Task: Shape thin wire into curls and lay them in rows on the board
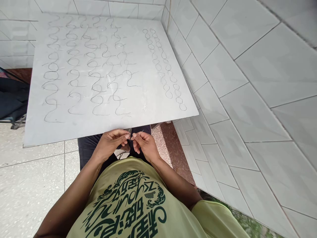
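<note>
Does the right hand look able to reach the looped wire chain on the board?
Probably yes: the right hand sits at the white board's near edge, nothing lying between it and the looped wire chain.

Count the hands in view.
2. The left hand and right hand sit together just below the near edge of the white board, their fingertips pinching what looks like a thin wire. No others show.
</note>
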Available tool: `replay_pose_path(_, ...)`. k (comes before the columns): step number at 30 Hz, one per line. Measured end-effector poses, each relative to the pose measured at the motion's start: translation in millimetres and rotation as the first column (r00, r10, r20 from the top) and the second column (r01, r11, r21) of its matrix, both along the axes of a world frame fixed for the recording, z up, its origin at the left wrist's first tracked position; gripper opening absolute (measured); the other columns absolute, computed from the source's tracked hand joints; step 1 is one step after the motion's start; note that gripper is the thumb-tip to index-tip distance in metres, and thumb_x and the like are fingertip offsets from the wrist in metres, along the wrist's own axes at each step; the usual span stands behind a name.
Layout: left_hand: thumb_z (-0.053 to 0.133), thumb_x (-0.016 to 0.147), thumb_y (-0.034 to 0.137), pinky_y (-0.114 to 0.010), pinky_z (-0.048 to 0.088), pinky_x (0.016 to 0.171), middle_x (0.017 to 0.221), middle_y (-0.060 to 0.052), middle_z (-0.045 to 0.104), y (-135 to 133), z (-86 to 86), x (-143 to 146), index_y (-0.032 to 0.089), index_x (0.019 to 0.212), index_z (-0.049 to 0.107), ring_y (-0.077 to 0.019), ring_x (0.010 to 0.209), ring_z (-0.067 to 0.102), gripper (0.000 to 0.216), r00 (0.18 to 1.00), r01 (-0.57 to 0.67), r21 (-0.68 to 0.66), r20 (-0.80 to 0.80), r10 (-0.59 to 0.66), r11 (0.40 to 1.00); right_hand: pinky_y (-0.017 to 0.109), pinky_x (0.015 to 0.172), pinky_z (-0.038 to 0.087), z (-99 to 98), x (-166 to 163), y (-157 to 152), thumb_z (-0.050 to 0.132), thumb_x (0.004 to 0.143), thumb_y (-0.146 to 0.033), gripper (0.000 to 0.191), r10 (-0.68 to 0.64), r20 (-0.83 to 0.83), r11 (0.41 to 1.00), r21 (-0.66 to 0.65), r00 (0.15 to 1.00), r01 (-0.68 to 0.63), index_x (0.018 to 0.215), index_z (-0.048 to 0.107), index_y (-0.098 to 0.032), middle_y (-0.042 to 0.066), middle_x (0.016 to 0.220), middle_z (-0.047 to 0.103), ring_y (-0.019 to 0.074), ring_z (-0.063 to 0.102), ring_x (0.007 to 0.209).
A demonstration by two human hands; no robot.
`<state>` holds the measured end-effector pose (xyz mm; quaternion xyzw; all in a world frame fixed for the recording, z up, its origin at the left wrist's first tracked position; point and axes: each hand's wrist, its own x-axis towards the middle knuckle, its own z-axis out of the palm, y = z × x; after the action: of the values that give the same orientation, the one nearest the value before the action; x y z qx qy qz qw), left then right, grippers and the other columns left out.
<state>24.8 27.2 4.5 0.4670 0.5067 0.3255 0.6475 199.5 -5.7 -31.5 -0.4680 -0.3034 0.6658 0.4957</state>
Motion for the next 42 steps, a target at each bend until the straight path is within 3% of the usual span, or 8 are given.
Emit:
replay_pose_path(4,0.082,0.081,0.047,-0.026,0.05,0.066,0.082,-0.004,0.074,0.1,-1.8,2.4,0.018,0.095,0.081,-0.0135,0.07,0.062,0.033,0.998,-0.045,0.067,-0.046,0.048,0.997,0.019,0.033,0.034,2.2,-2.4,1.6,0.076,0.082,-0.056,0.04,0.008,-0.035,0.998,-0.064,0.999,-0.01,0.081,0.071,-0.016,-0.003,0.056,0.061,0.008,0.05,0.039)
replay_pose_path(9,0.079,0.083,0.047,-0.026,0.051,0.067,0.078,-0.004,0.073,-0.4,-5.1,2.8,0.017,0.095,0.081,-0.0145,0.071,0.062,0.032,0.993,-0.048,0.145,-0.102,0.064,0.988,0.019,0.032,0.033,0.1,-2.1,3.6,0.077,0.08,-0.059,0.046,0.095,-0.13,0.983,-0.146,0.987,-0.114,0.083,0.074,-0.013,0.001,0.057,0.065,0.0091,0.053,0.039)
replay_pose_path(15,0.077,0.085,0.04,-0.026,0.053,0.065,0.079,-0.003,0.074,-6.2,-13.5,4.4,0.017,0.095,0.081,-0.0138,0.068,0.063,0.025,0.987,-0.041,0.242,-0.141,0.077,0.969,0.018,0.031,0.032,-5.4,-4.8,4.9,0.085,0.072,-0.052,0.043,0.026,-0.214,0.97,-0.23,0.977,-0.076,0.079,0.074,-0.011,0.003,0.061,0.067,0.0094,0.056,0.04)
replay_pose_path(22,0.08,0.08,0.042,-0.028,0.06,0.062,0.079,-0.004,0.076,-14.3,-15.2,11.6,0.015,0.095,0.081,-0.0161,0.065,0.069,0.031,0.968,-0.197,0.125,-0.135,0.213,0.972,0.019,0.032,0.034,-9.0,-11.7,2.1,0.081,0.077,-0.051,0.04,-0.018,-0.201,0.978,-0.206,0.98,-0.024,0.08,0.072,-0.012,0.005,0.066,0.071,0.0125,0.063,0.046)
replay_pose_path(27,0.08,0.08,0.041,-0.03,0.062,0.063,0.08,-0.004,0.077,-16.8,-12.4,16.4,0.015,0.095,0.081,-0.0187,0.067,0.072,0.03,0.958,-0.231,0.129,-0.141,0.248,0.965,0.018,0.033,0.036,-7.0,-2.3,3.6,0.075,0.083,-0.056,0.042,0.056,0.034,0.997,-0.048,0.998,-0.054,0.085,0.071,-0.014,0.004,0.066,0.072,0.0127,0.064,0.046)
replay_pose_path(30,0.078,0.082,0.039,-0.029,0.061,0.061,0.083,-0.005,0.078,-16.6,-10.9,20.1,0.016,0.097,0.081,-0.0184,0.067,0.072,0.027,0.944,-0.236,0.213,-0.181,0.276,0.948,0.019,0.032,0.036,-3.9,2.4,6.3,0.075,0.083,-0.058,0.043,0.042,0.079,0.998,-0.04,0.996,-0.039,0.083,0.069,-0.015,0.004,0.065,0.072,0.0122,0.062,0.043)
replay_pose_path(37,0.072,0.088,0.036,-0.029,0.06,0.065,0.089,-0.005,0.077,-19.1,-14.6,22.6,0.019,0.098,0.081,-0.018,0.071,0.072,0.022,0.943,-0.163,0.364,-0.215,0.253,0.917,0.021,0.032,0.034,0.4,0.6,7.4,0.071,0.083,-0.062,0.049,-0.054,-0.079,0.983,-0.18,0.995,0.039,0.075,0.068,-0.014,0.007,0.06,0.07,0.0136,0.06,0.041)
replay_pose_path(42,0.069,0.09,0.037,-0.03,0.06,0.067,0.092,-0.005,0.076,-21.8,-16.3,19.5,0.02,0.101,0.08,-0.0189,0.074,0.073,0.024,0.938,-0.106,0.382,-0.267,0.219,0.918,0.021,0.033,0.034,-0.7,3.7,7.0,0.062,0.089,-0.063,0.053,-0.021,-0.095,0.981,-0.193,0.995,0.002,0.073,0.071,-0.013,0.009,0.06,0.07,0.0149,0.06,0.041)
